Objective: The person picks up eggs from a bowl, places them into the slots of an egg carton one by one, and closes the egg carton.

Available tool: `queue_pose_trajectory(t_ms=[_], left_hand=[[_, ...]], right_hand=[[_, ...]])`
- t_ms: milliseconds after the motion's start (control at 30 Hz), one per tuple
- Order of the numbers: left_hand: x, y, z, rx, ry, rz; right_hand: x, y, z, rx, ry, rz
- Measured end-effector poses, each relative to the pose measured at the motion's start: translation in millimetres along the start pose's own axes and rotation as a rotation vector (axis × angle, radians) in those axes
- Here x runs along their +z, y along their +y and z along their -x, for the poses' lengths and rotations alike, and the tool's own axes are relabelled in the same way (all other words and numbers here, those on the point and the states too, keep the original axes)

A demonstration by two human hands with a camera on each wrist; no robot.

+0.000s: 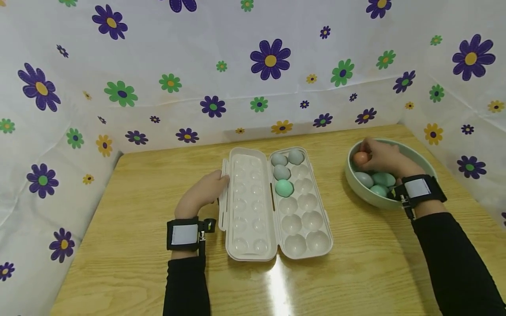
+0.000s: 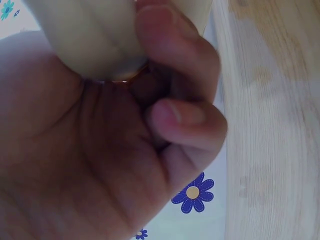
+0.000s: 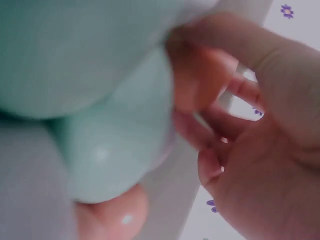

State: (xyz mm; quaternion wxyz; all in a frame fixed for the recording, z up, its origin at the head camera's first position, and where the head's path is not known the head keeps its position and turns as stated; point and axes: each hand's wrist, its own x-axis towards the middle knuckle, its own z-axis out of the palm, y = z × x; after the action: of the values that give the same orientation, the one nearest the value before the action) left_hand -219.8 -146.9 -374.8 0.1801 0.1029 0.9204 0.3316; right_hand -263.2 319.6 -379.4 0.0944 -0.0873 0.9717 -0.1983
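A white plastic egg box lies opened flat on the table, its lid [image 1: 248,206] at left and its cupped tray [image 1: 294,230] at right. Three pale grey-blue eggs [image 1: 282,172] and one mint green egg [image 1: 284,188] sit in the tray's far cups. My left hand [image 1: 203,191] grips the lid's outer left edge with curled fingers [image 2: 185,117]. Over at the right, my right hand [image 1: 385,158] is inside a pale green bowl [image 1: 361,189], pinching an orange-brown egg [image 3: 200,80] between thumb and fingers. Grey and green eggs [image 1: 383,179] lie below that hand.
Another orange-brown egg [image 3: 122,212] shows in the bowl in the right wrist view. The wooden table [image 1: 130,228] meets a flower-printed cloth [image 1: 237,57] at the back and sides. Light glares off the tabletop in front of the box.
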Motion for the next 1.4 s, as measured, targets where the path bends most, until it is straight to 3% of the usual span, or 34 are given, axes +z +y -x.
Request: queue_pose_trajectory(t_ms=[233,467,633,800,967,1400], left_hand=[[-3.2,1.7,-1.1,0.001,-0.001,0.003],[-4.1,1.5,-2.4,0.001,-0.005,0.023],[-4.5,1.1,-2.0,0.006,-0.003,0.032],[-4.0,1.2,-1.3,0.003,-0.005,0.034],[-3.5,1.2,0.0,-0.003,-0.008,0.034],[-1.0,-0.4,0.3,0.003,-0.011,0.031]], right_hand=[[-17.5,-11.2,6.6,-0.034,-0.008,0.041],[-28.0,-19.4,9.3,-0.039,-0.021,0.014],[-32.8,-29.6,8.2,-0.107,0.010,0.077],[-36.5,-47.6,10.7,-0.109,0.014,0.140],[-38.6,-68.3,14.3,-0.097,0.005,0.154],[-22.6,-91.0,8.2,-0.138,0.028,0.181]])
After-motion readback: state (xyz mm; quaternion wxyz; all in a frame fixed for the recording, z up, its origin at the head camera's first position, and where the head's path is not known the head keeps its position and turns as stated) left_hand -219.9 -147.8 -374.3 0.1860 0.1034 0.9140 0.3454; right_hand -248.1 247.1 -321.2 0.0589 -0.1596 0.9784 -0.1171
